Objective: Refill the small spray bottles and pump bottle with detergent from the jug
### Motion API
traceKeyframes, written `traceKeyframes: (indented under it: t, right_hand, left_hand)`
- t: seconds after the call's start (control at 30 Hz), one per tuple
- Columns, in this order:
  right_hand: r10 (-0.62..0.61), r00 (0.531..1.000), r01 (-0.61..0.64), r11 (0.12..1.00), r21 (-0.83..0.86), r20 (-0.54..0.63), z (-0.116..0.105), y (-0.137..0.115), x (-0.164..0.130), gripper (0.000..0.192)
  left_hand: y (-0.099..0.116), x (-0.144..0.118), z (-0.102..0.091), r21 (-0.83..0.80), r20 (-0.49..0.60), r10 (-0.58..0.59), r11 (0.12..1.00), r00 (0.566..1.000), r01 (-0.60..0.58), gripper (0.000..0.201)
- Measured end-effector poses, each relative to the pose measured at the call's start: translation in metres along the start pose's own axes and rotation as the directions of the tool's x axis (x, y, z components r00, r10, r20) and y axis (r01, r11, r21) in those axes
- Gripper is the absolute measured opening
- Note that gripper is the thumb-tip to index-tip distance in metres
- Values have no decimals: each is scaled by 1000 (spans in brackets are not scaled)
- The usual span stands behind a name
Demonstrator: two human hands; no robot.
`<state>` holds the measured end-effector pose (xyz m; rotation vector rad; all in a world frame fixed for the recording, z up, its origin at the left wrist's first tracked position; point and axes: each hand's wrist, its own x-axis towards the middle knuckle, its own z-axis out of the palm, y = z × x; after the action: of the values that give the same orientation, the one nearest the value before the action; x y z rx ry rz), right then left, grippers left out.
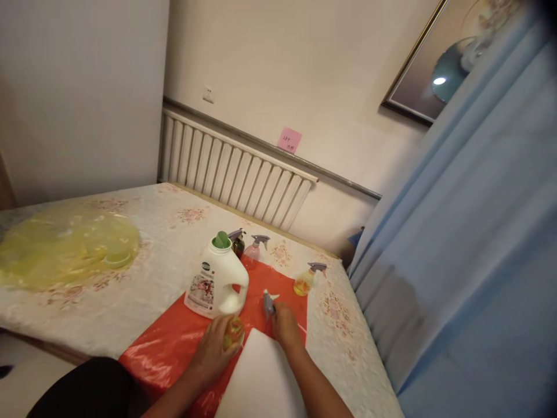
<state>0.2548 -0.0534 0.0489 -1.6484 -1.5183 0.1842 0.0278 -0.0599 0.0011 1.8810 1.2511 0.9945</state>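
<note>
My left hand [215, 343] is closed around a small clear bottle [235, 332] with yellowish liquid, its open neck showing. My right hand [285, 325] grips a grey spray trigger head [268, 305] with a pale nozzle, apart from the bottle. Just beyond my left hand stands a large white detergent jug [224, 284] with a green spout in its mouth. Behind it are a pink spray bottle [252, 252] and a dark spray bottle [238, 244]. Right of these, a spray bottle with yellow liquid [303, 284] stands upright at the red sheet's edge.
A shiny red sheet [152, 348] covers part of the flowered tablecloth [169, 223]. A white board-like surface [263, 383] lies between my forearms. At left rests a translucent yellow plastic bag [65, 244]. A radiator [230, 165] lines the wall; a blue curtain [470, 244] hangs at right.
</note>
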Motion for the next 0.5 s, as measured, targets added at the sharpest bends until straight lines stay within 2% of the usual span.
traceKeyframes:
  t: [0.13,0.27,0.4,0.5]
  right_hand:
    - [4,1000,-9,974,226,24,-29,-22,19,11]
    - [14,999,-29,877,479,36,-47,-52,19,28]
    - [11,999,-38,758,651,45,-43,-78,7,37]
    - [41,998,-67,617,784,52,-32,-91,0,37]
  left_hand:
    - [4,-1,-1,0,-7,-1,1000,1000,1,51]
    - [5,-2,-2,3,-7,0,1000,1000,0,51]
    - [3,-2,-1,3,-8,0,1000,1000,0,52]
    - [2,-3,-1,1,-9,13,1000,1000,-13,52]
